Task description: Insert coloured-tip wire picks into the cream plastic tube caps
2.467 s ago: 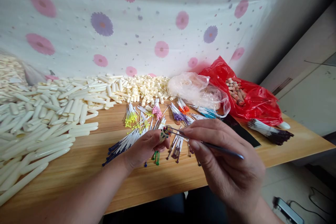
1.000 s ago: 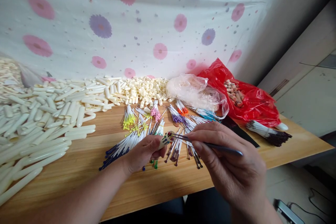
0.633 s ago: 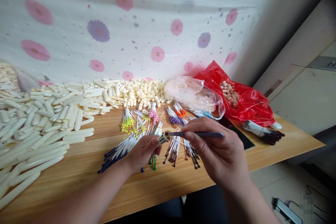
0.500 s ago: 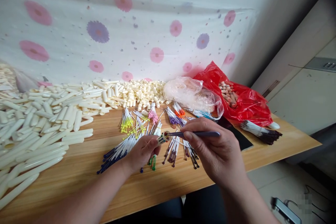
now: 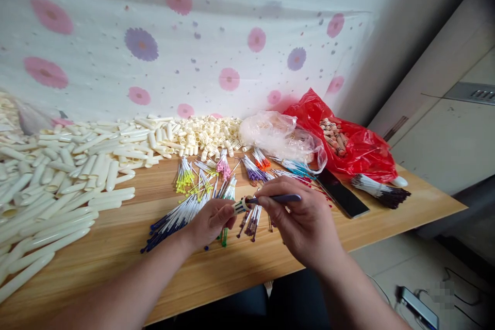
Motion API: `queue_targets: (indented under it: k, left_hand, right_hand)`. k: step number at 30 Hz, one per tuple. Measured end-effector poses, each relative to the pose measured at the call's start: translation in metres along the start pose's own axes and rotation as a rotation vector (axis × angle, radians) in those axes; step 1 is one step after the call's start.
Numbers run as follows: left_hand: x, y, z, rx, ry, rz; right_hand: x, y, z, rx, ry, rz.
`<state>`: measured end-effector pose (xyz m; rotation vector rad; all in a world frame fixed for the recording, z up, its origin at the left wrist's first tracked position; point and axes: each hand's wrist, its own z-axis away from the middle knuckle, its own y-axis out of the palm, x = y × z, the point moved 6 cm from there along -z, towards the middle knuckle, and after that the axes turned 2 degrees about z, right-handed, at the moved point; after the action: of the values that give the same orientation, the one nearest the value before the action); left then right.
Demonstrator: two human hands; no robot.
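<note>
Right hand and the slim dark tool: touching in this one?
Touching. The head view shows the right hand pinching the slim dark tool between thumb and fingers, with no gap visible at the grip.

My tweezers (image 5: 284,198) look like smooth metal, my slotted tube (image 5: 239,207) like pale plastic. I see glossy plastic casings (image 5: 112,175), a crinkled, shiny red plastic bag (image 5: 369,149) and a smooth wood-grained table (image 5: 116,237).

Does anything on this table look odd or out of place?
Just one thing: a black, phone-like slab lies beside the right hand, unlike the cream tubes and colour-tipped sticks elsewhere. I see no damage.
</note>
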<state>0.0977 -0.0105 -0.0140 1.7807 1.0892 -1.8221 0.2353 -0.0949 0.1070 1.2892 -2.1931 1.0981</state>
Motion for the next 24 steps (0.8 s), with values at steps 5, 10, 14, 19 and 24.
queue_targets:
  k: [5,10,14,19,24]
  left_hand:
    - [-0.002,0.003,0.000,0.035,-0.018,0.033]
    - [0.003,-0.001,0.000,0.025,-0.045,0.052]
    - [0.006,-0.001,0.001,0.038,-0.045,0.140]
    - [0.001,-0.004,0.002,-0.003,0.024,0.234]
    - [-0.012,-0.008,0.005,-0.057,0.072,0.154]
  right_hand:
    - [0.005,0.000,0.002,-0.014,-0.057,-0.005]
    - [0.016,-0.014,-0.007,-0.024,-0.053,0.002]
    - [0.020,-0.024,-0.006,-0.095,-0.062,-0.056]
    - [0.010,-0.033,0.009,-0.303,-0.037,-0.082]
    - [0.002,-0.028,0.018,-0.295,-0.080,-0.104]
